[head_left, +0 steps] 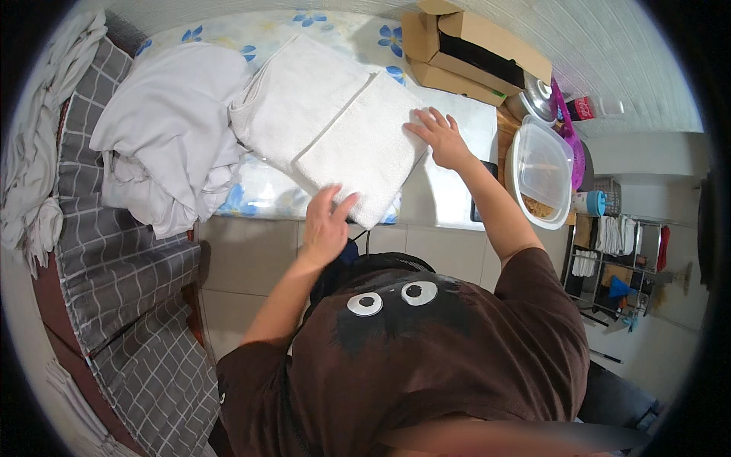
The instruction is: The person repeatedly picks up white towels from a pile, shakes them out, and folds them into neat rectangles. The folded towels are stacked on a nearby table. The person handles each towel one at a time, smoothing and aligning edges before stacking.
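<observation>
A white terry towel [365, 143], folded into layers, lies flat on the table before me. Its near part is doubled over, and a straight folded edge runs across it. My left hand [329, 224] is at the towel's near left edge, fingers apart, thumb and fingertips at the cloth. On the right, my right hand [442, 137] rests spread fingertips on the towel's right edge. Neither hand is closed around the fabric. To the left of the towel sits a loose heap of white cloth [177, 125], crumpled and partly hanging over the table's front edge.
A flowered tablecloth [257, 177] covers the table. An opened cardboard box [474, 51] stands at the back right. Beside it are a lidded plastic container [539, 171], a metal pot [534, 103], a purple plastic item [571, 137] and a Coca-Cola bottle [591, 107]. A grey checked cloth [131, 251] hangs at left.
</observation>
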`<action>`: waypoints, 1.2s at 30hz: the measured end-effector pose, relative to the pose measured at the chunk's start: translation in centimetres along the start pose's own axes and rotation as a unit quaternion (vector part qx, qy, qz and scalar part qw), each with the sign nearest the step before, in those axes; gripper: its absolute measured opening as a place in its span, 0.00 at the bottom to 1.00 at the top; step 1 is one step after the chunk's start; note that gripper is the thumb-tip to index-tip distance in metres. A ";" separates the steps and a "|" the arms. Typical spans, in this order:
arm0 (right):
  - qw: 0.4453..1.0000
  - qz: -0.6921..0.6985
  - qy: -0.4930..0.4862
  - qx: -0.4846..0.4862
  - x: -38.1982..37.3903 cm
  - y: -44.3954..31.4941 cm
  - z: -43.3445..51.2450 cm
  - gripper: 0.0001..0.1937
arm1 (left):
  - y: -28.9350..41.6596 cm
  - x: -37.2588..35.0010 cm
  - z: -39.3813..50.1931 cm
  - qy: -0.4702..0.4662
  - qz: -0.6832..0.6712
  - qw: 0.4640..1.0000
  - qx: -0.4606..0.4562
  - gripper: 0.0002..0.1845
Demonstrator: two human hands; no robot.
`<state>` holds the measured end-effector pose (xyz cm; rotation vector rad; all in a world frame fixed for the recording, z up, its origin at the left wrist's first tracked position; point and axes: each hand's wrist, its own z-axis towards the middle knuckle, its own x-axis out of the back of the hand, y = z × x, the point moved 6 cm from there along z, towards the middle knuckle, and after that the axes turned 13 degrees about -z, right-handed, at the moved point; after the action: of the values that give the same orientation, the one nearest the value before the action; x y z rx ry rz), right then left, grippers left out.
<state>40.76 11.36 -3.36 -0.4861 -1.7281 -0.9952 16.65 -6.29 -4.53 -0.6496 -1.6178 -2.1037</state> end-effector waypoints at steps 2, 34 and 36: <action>0.999 0.028 0.043 -0.016 0.2 -0.2 0.5 0.31 | -0.8 0.9 2.1 -0.114 0.140 0.979 -0.096 0.36; 0.951 0.229 0.080 -0.194 0.3 -1.7 11.6 0.29 | -10.6 1.1 -1.3 0.190 -0.348 0.852 0.342 0.38; 0.970 0.147 0.132 -0.141 0.5 -4.6 10.5 0.28 | -10.9 2.3 -0.5 0.200 -0.213 0.893 0.342 0.40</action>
<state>31.20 17.09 -5.93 -0.7349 -1.2421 -1.0403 8.48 -4.22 -11.81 0.3772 -2.1733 -1.5642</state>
